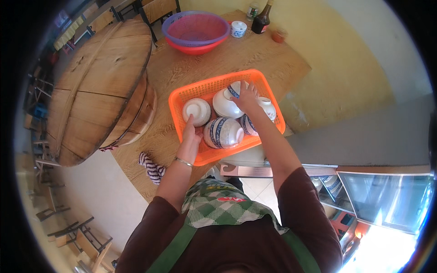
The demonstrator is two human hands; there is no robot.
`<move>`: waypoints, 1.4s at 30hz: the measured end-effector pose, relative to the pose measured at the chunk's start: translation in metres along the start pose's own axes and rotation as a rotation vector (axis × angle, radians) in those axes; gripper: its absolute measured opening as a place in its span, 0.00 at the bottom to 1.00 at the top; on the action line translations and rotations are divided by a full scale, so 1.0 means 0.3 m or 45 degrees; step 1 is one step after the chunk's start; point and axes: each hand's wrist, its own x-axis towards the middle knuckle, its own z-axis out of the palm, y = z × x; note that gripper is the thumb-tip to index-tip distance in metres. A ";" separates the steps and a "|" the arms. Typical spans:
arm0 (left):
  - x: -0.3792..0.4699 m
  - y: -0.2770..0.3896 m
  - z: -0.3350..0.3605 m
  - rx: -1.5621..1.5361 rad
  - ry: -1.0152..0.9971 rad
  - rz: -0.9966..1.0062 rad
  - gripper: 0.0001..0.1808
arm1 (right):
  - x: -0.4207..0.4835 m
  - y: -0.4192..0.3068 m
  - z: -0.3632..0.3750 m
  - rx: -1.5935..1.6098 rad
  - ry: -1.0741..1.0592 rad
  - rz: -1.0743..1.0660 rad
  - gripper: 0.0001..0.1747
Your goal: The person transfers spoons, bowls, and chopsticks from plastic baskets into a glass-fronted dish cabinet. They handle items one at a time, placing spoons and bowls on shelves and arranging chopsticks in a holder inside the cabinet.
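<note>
An orange plastic basket [218, 80] stands on the wooden table with several ceramic bowls inside. My left hand [192, 134] is in its left part, thumb on a white bowl [197, 112] that lies base up, fingers beside a pair of nested blue-banded bowls [223, 133] lying on their side. My right hand [246, 97] spreads over a blue-rimmed bowl [235, 89] at the basket's far side, next to a larger white bowl [225, 105]. Whether its fingers grip that bowl I cannot tell. Another white bowl [267, 107] sits base up right of my right wrist.
A large wooden lid [99, 88] rests on a wooden tub [136, 116] at left. Purple and red plastic baskets [196, 32], a lidded white pot [238, 29], a dark bottle [261, 23] and jars stand at the back. A striped cloth [152, 169] lies near the table's edge. An open cabinet holds dishes at right.
</note>
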 end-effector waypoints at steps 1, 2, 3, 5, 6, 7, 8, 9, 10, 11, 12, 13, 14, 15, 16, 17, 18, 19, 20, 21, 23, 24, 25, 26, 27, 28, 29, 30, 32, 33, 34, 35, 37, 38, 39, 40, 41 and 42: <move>0.017 -0.002 0.023 -0.152 0.083 -0.007 0.26 | 0.027 0.005 0.018 -0.009 -0.049 0.047 0.47; 0.035 -0.016 0.053 -0.120 0.120 0.030 0.27 | 0.056 0.015 0.033 -0.019 -0.097 0.094 0.49; 0.041 -0.027 0.079 -0.081 0.167 0.071 0.27 | 0.082 0.011 0.027 -0.042 -0.184 0.115 0.49; 0.031 -0.013 0.096 0.011 0.278 0.099 0.29 | 0.128 0.007 -0.015 -0.079 -0.361 0.153 0.49; 0.023 -0.006 0.117 0.056 0.327 0.078 0.30 | 0.151 0.029 -0.015 0.002 -0.326 0.182 0.48; 0.015 0.000 0.136 0.100 0.375 0.058 0.30 | 0.171 0.056 -0.012 0.082 -0.290 0.211 0.47; 0.002 -0.001 0.145 0.132 0.359 0.054 0.31 | 0.188 0.090 -0.011 0.162 -0.252 0.240 0.46; -0.021 0.003 0.142 0.169 0.343 0.055 0.32 | 0.199 0.136 -0.012 0.248 -0.179 0.226 0.44; -0.036 0.005 0.122 0.197 0.336 0.060 0.33 | 0.206 0.185 -0.008 0.335 -0.112 0.202 0.41; -0.037 0.003 0.091 0.216 0.273 0.037 0.35 | 0.211 0.233 -0.006 0.422 -0.046 0.179 0.39; -0.034 0.006 0.042 0.229 0.222 0.026 0.37 | 0.212 0.247 -0.044 0.481 0.034 0.195 0.38; -0.038 0.010 0.002 0.244 0.175 0.013 0.39 | 0.198 0.230 -0.096 0.542 0.108 0.216 0.36; -0.067 0.007 0.006 0.242 0.180 0.045 0.41 | 0.169 0.189 -0.159 0.655 0.138 0.168 0.36; -0.122 0.008 0.042 0.240 0.186 0.079 0.44 | 0.138 0.142 -0.238 0.769 0.166 0.119 0.36; -0.154 0.011 0.064 0.248 0.189 0.118 0.46 | 0.123 0.110 -0.269 0.893 0.200 0.076 0.37; -0.154 0.009 0.058 0.197 0.194 0.130 0.48 | 0.123 0.086 -0.235 0.856 0.267 -0.235 0.39; -0.151 0.016 0.054 0.153 0.195 0.147 0.50 | 0.118 0.044 -0.201 0.818 0.342 -0.544 0.41; -0.146 0.024 0.052 0.107 0.191 0.161 0.51 | 0.098 -0.025 -0.191 0.733 0.274 -0.752 0.43; -0.151 0.035 0.062 0.060 0.163 0.145 0.51 | 0.070 -0.098 -0.182 0.635 0.212 -0.957 0.45; -0.168 0.049 0.083 0.017 0.131 0.126 0.51 | 0.045 -0.140 -0.133 0.524 0.143 -1.129 0.49; -0.184 0.062 0.111 -0.072 -0.025 0.141 0.48 | 0.021 -0.211 -0.078 0.321 0.088 -1.389 0.39; -0.190 0.064 0.118 -0.113 -0.147 0.177 0.47 | 0.004 -0.231 -0.027 0.241 0.136 -1.503 0.36; -0.188 0.064 0.126 -0.155 -0.277 0.205 0.45 | -0.005 -0.234 0.012 0.149 0.184 -1.611 0.32; -0.188 0.068 0.135 -0.097 -0.186 0.188 0.43 | -0.008 -0.228 0.040 0.172 0.151 -1.665 0.29; -0.189 0.071 0.143 -0.046 -0.090 0.172 0.41 | -0.013 -0.228 0.051 0.195 0.110 -1.723 0.25; -0.187 0.075 0.147 0.006 0.005 0.154 0.39 | -0.013 -0.226 0.060 0.219 0.070 -1.780 0.22; -0.168 0.073 0.135 0.034 0.035 0.112 0.37 | -0.008 -0.220 0.062 0.250 -0.098 -1.742 0.19; -0.140 0.073 0.128 0.061 0.061 0.077 0.36 | 0.010 -0.224 0.043 0.277 -0.259 -1.705 0.17; -0.105 0.066 0.100 0.092 0.147 0.026 0.34 | 0.048 -0.244 0.046 0.242 -0.402 -1.391 0.14; -0.098 0.055 0.115 0.109 0.183 0.003 0.33 | 0.095 -0.245 0.058 0.171 -0.363 -1.100 0.13; -0.099 0.051 0.121 0.123 0.224 -0.006 0.33 | 0.142 -0.256 0.077 0.114 -0.316 -0.823 0.13; -0.094 0.044 0.118 0.141 0.220 0.006 0.33 | 0.195 -0.247 0.151 -0.048 -0.410 -0.866 0.14; -0.051 0.017 0.076 0.189 0.199 0.015 0.32 | 0.299 -0.229 0.337 -0.378 -0.600 -0.904 0.16; -0.044 0.008 0.060 0.193 0.194 0.045 0.33 | 0.304 -0.270 0.333 -0.324 -0.710 -0.903 0.18; -0.037 -0.007 0.050 0.196 0.187 0.070 0.33 | 0.293 -0.300 0.325 -0.270 -0.821 -0.898 0.20; -0.038 -0.015 0.045 0.191 0.195 0.095 0.33 | 0.270 -0.327 0.321 -0.225 -0.833 -0.833 0.21; -0.029 -0.019 0.049 0.177 0.235 0.116 0.33 | 0.248 -0.347 0.315 -0.179 -0.844 -0.768 0.23; -0.022 -0.029 0.055 0.162 0.274 0.128 0.32 | 0.232 -0.355 0.307 -0.137 -0.859 -0.697 0.24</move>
